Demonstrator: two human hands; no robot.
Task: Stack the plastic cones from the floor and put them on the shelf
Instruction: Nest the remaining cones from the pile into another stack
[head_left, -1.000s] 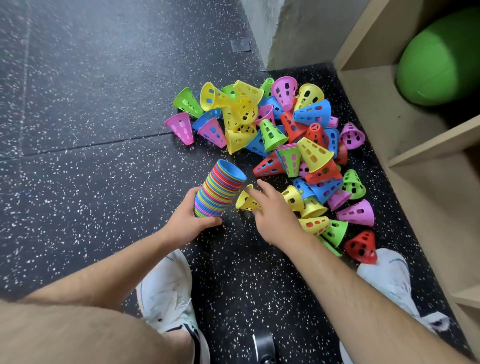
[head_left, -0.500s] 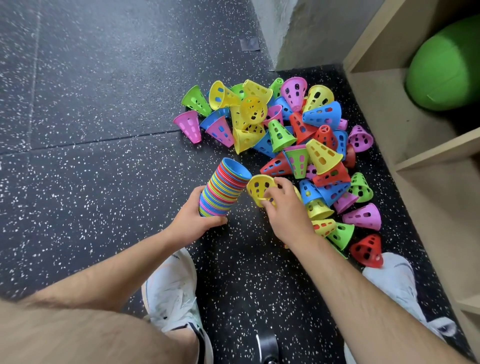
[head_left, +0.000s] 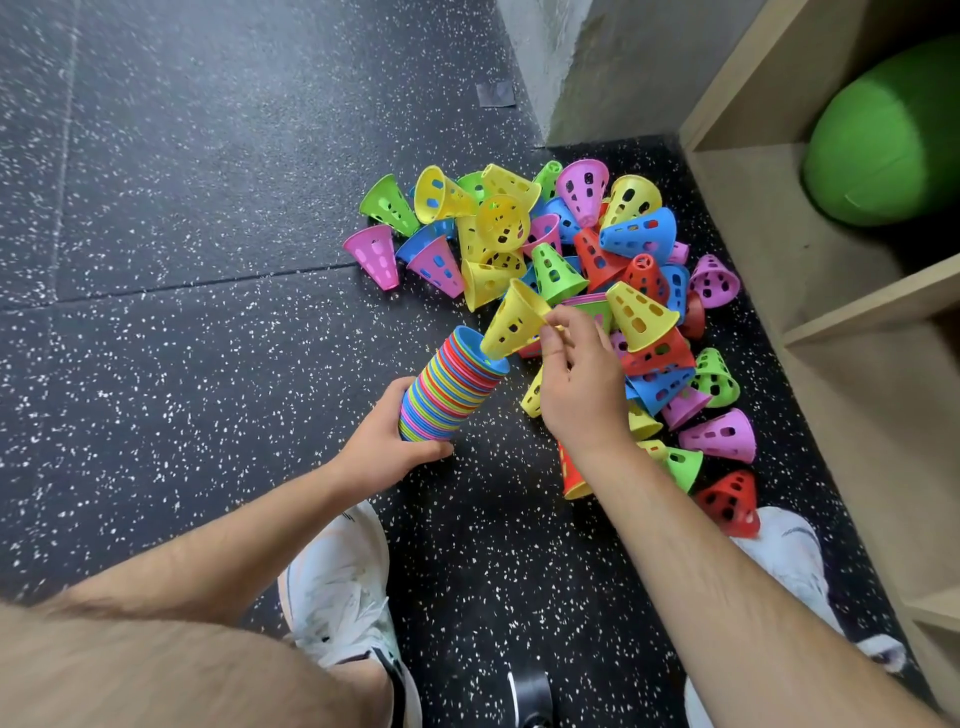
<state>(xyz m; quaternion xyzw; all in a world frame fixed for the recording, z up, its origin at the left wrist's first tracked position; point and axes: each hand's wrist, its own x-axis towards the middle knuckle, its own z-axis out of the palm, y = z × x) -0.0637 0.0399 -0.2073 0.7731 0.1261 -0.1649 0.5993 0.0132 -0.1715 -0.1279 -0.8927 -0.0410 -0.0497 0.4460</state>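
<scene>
A yellow cone (head_left: 514, 325) slants over the stack of nested cones (head_left: 452, 387), wide rim down at the stack's blue mouth and narrow tip up and away. The right hand (head_left: 579, 392) pinches its narrow end. The left hand (head_left: 387, 447) grips the tilted stack on the floor (head_left: 208, 338). Loose cones (head_left: 644, 239) are heaped beyond. The wooden shelf (head_left: 769, 218), on the right, holds a green cushion (head_left: 883, 135).

You were in a corner: dark speckled floor (head_left: 208, 156), grey wall (head_left: 613, 67), pale wooden shelf (head_left: 753, 208).
The floor was black rubber flecked with white, and a straight seam (head_left: 182, 285) crossed it on your left. The wall, rough and stained, met it ahead of you. The shelf stood to your right, boards dividing it into compartments, a green padded object (head_left: 883, 140) in the farthest.
</scene>
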